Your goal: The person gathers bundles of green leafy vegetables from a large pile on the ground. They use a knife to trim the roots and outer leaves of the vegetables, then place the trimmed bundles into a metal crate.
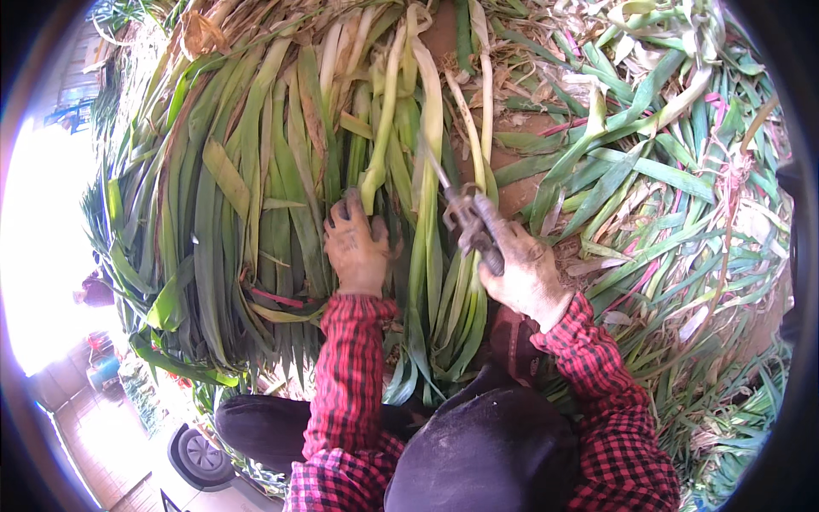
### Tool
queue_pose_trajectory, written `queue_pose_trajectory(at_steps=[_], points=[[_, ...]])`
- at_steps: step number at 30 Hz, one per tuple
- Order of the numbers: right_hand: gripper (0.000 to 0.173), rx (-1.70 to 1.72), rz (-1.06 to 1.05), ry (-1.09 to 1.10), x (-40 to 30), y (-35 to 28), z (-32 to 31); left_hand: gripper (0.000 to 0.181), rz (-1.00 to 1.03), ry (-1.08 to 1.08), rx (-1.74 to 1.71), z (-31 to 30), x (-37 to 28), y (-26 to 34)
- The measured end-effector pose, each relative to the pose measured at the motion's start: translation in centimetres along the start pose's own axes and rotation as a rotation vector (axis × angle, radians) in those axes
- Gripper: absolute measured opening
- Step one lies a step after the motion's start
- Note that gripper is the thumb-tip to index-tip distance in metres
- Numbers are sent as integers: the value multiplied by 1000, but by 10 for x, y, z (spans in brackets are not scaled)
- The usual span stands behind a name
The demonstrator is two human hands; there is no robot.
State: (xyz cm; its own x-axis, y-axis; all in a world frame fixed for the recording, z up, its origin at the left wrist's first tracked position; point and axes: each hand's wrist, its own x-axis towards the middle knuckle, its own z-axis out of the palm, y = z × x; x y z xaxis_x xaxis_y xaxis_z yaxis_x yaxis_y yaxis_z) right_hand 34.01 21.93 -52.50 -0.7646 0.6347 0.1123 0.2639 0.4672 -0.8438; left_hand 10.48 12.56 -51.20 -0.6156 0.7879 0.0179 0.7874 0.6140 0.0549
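Observation:
My left hand (356, 253), in a soiled work glove, rests on the leaves of a thick pile of large green onions (224, 192). Its fingertips touch the lower end of a pale green stalk (382, 128); whether they grip it is unclear. In my gloved right hand (528, 275) is a metal tool, apparently an air blow gun (472, 224), slightly blurred. Its thin nozzle points up and left, across a pale onion stalk (432, 109). Long onion leaves (425, 275) hang between my hands towards my knees.
Loose leaves and dry peelings (646, 192) cover the ground at right, with pink strips among them. My bent knee (480, 448) is close below my hands. At lower left are a vehicle wheel (203, 454) and a blue bucket (104, 372).

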Motion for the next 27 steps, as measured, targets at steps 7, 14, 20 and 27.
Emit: queue_pose_trajectory(at_steps=[7,14,20,27], points=[[90,-95,-10,-86,-14,-19,3,41,-200,-153,-789,4,27,-32],[88,-109,-1,-18,31,-2,12,33,-447,-365,-1153,1,11,-44],[95,-33,-83,-137,-4,-35,15,41,-584,-472,-1337,-30,10,-47],[62,-312,201,70,136,45,-7,46,-459,-508,-1385,-21,-6,-27]])
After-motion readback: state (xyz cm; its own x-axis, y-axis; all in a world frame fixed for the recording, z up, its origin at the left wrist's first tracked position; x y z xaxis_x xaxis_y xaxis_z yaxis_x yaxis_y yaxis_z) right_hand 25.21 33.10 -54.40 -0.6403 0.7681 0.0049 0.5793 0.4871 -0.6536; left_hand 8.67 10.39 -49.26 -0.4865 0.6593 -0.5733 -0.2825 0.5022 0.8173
